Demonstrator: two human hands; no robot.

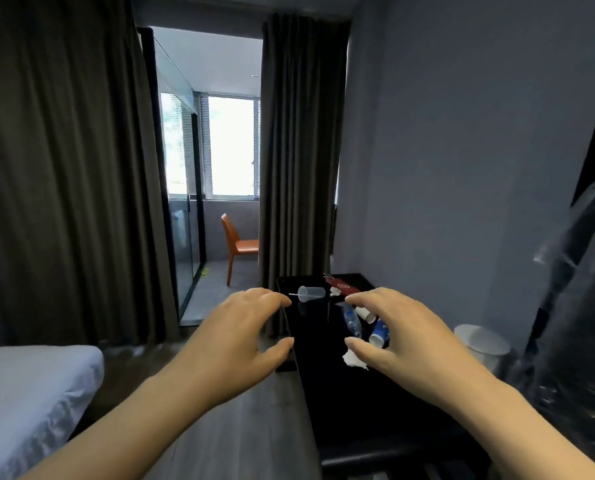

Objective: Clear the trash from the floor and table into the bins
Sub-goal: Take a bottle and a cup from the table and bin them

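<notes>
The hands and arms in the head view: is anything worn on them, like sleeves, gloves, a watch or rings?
Nothing worn shows. The left hand and right hand are bare, with no gloves and no rings to be seen. Both forearms are bare down to the bottom edge of the picture: no sleeves, watch or bracelet. The nails look short and unpainted, though the picture is a little blurred.

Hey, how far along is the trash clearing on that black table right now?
Nothing looks done yet. The black table holds a clear plastic cup, a plastic bottle, a blue paper cup, a crumpled tissue and a red packet. The left hand and right hand hover open over them, gripping nothing. All of it is left to go into the white bin beside the table.
</notes>
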